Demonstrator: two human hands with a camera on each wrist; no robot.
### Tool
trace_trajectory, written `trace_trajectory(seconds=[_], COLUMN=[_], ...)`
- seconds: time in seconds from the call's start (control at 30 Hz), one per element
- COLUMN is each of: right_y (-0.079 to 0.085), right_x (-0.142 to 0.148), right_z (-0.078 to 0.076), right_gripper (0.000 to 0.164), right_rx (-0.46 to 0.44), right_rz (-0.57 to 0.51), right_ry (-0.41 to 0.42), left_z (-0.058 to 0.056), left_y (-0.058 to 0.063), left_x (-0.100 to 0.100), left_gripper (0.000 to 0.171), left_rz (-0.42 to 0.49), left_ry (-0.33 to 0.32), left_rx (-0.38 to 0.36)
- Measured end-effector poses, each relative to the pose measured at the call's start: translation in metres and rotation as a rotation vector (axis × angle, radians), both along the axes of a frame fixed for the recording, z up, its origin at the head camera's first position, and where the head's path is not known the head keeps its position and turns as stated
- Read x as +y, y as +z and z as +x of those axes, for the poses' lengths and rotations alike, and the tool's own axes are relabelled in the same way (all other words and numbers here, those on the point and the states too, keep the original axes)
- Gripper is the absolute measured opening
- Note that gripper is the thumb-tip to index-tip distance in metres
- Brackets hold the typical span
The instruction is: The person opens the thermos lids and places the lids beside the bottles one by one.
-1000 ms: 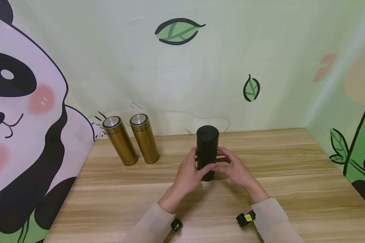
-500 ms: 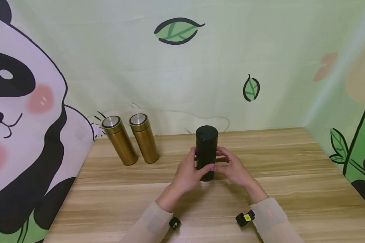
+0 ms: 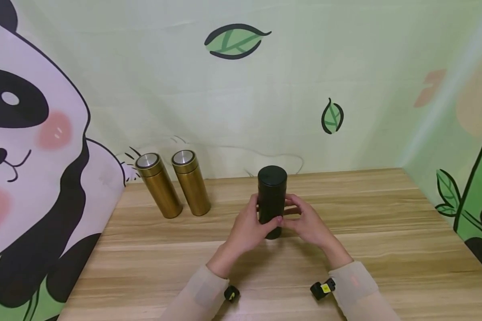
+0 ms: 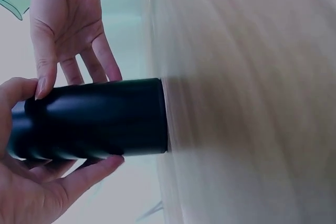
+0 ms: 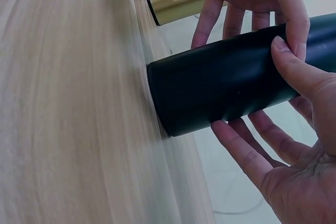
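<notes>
Pale green wall (image 3: 144,89) with a printed panda (image 3: 8,125) at left, wood-grain tabletop (image 3: 365,205) below it. Left hand (image 3: 247,227) is wrapped on the left side of the black bottle (image 3: 272,191), thumb across the near face. Right hand (image 3: 309,223) grips the right side, fingertips on the wall of the bottle, thumb meeting the other thumb at the near side. So both grasping the same thing.

Bottle is mid-tabletop, upright, base looks to be resting on the wood per both wrist views. Step in hand, my read: two-handed steadying hold; can't tell lift from set-down here. Any move from this pose calls for even squeeze from both sides, axis kept vertical, and thumbs uncrossed before either hand comes away.

Looks: plain cylinder, black, soft sheen, flat round top. Lid seam hard to make out. No label seen on visible faces.

Further out, far left: left gold bottle (image 3: 160,189) and right gold bottle (image 3: 194,191), both standing, near each other but apart, silver disc on each lid. Neither touched.
</notes>
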State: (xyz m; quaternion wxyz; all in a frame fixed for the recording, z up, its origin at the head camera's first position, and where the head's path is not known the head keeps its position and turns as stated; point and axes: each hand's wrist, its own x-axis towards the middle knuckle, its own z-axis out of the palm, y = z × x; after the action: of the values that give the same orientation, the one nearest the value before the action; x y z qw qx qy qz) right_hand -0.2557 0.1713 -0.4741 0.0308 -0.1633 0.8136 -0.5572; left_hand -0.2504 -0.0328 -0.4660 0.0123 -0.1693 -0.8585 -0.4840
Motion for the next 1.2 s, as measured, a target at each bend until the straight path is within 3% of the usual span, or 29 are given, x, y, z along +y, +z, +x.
trace_trajectory(seconds=[0.27, 0.5, 0.87, 1.2], right_y=[0.001, 0.004, 0.011, 0.036], right_x=[0.003, 0.010, 0.022, 0.042], right_z=[-0.001, 0.000, 0.001, -0.002], right_gripper=[0.067, 0.071, 0.074, 0.071], right_rx=[0.009, -0.003, -0.014, 0.003], right_rz=[0.031, 0.032, -0.020, 0.049], right_ry=[0.006, 0.027, 0.078, 0.038], left_z=[0.001, 0.000, -0.004, -0.007], left_y=[0.000, -0.002, -0.005, -0.007], left_x=[0.003, 0.007, 0.016, 0.021], left_gripper=[0.081, 0.083, 0.090, 0.079], left_rz=[0.077, 0.115, 0.134, 0.120], left_ry=[0.002, -0.007, 0.051, 0.096], left_rx=[-0.033, -0.007, 0.009, -0.003])
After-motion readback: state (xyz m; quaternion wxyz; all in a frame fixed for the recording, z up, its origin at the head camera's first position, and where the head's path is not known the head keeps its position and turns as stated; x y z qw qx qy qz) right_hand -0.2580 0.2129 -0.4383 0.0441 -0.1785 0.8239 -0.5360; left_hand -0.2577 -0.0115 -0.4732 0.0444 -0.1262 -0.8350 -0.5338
